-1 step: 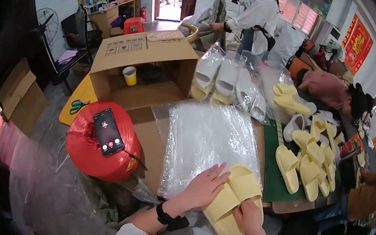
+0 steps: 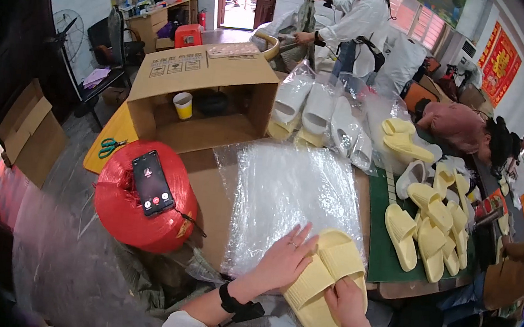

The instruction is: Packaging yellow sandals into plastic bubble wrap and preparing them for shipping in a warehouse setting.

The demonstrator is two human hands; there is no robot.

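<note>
A pair of pale-yellow slide slippers point(image 2: 318, 283) sits at the near edge of the tabletop point(image 2: 399, 289), partly over the lower right corner of a stack of clear plastic bags point(image 2: 296, 199). The step in hand looks like steadying and lining up the pair. The left hand point(image 2: 282, 260) lies flat and spread, palm down, its fingers resting along the pair's left side and gripping nothing. The right hand point(image 2: 346, 303) is curled, clamped on the right-hand slipper with its fingertips tucked in at the opening behind the strap. The hands are apart, with the footwear between them.

The slippers lie side by side, the left one set nearer the person. Their long axes run roughly from near to far, slanting somewhat; the toes seem to point away from the body, though the hands cover parts of both and the lens bends the angle. As a judgement, moving on from this hold calls for keeping both soles level and together while the left palm shifts into a firmer grip.

More yellow slides point(image 2: 431, 235) lie on a green mat point(image 2: 373, 261) to the right; bagged white slides point(image 2: 316, 108) sit beyond the stack, and a red twine roll point(image 2: 113, 212) carries a phone point(image 2: 153, 181).
</note>
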